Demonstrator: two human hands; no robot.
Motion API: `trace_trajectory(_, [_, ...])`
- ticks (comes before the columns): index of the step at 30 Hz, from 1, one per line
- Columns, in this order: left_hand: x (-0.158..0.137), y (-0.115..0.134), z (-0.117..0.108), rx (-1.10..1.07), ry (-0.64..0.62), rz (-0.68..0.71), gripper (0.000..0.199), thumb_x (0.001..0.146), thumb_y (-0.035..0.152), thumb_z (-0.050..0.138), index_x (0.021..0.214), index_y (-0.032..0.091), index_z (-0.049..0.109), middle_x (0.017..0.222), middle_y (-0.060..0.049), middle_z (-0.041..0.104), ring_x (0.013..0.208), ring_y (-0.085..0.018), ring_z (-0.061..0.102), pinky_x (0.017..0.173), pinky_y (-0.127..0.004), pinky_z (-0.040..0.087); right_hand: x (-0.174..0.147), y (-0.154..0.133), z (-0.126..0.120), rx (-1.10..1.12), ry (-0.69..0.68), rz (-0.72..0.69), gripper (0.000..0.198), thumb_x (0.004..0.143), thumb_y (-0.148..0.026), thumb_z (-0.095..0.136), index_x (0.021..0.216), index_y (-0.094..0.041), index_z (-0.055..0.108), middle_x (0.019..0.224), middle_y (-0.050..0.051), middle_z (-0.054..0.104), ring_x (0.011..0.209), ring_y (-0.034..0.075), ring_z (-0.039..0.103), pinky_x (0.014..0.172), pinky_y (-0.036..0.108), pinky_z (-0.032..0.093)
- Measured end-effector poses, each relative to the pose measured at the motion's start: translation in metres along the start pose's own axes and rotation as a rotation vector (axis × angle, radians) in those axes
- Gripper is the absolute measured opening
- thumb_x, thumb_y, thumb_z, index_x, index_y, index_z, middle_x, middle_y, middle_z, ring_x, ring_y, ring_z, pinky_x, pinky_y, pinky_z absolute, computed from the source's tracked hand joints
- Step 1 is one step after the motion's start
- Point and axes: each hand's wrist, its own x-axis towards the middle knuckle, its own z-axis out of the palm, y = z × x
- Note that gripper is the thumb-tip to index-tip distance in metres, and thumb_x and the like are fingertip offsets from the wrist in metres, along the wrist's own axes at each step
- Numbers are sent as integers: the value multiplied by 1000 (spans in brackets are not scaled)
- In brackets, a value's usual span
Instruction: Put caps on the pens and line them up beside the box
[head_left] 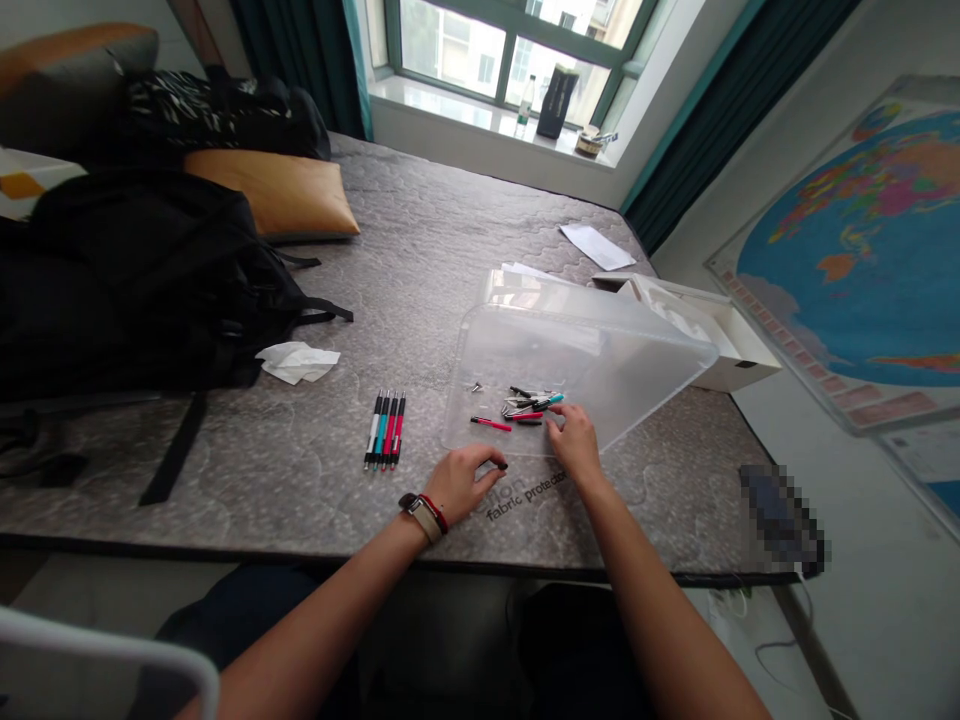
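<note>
My left hand (463, 480), with a watch and a red band at the wrist, is closed at the fingertips on a small black piece (503, 466), too small to name surely. To its right, my right hand (576, 441) reaches into a clear plastic bin (637, 350) lying on its side. Its thumb and forefinger are apart, beside a loose heap of pen parts (525, 402) in red, black, white and teal. A red pen barrel (491, 425) and small metallic bits (477, 387) lie left of the heap. Several assembled click pens (385, 430) stand in a row further left.
A crumpled tissue (298, 362) and a black backpack (142, 280) are at the left, with a tan cushion (277, 192) behind. An open white box (705, 325) stands behind the bin at right. A paper sheet (597, 247) lies farther back. A blurred dark object (784, 515) sits at the right edge.
</note>
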Motion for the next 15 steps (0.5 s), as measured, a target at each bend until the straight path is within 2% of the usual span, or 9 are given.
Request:
trace_trajectory(3, [0, 0, -2, -4, 8, 1, 11, 85, 24, 64, 95, 21, 69, 95, -3, 73, 86, -19, 67, 82, -31, 50, 2, -4, 1, -15, -1, 6, 28, 82, -21, 54, 105, -19, 68, 105, 10, 64, 80, 21, 62, 85, 37, 50])
trace_trajectory(9, [0, -1, -3, 0, 9, -15, 11, 85, 25, 64, 94, 21, 70, 95, -2, 73, 90, -19, 67, 83, -31, 50, 8, 3, 1, -72, -24, 18, 38, 84, -19, 53, 120, -15, 63, 124, 15, 63, 115, 27, 58, 103, 41, 42])
trace_trajectory(15, [-2, -1, -4, 2, -5, -11, 11, 85, 25, 64, 94, 21, 69, 96, -3, 72, 91, -20, 66, 84, -32, 50, 9, 4, 2, -108, -77, 28, 37, 86, -20, 53, 121, -16, 63, 125, 14, 65, 114, 28, 61, 101, 42, 44])
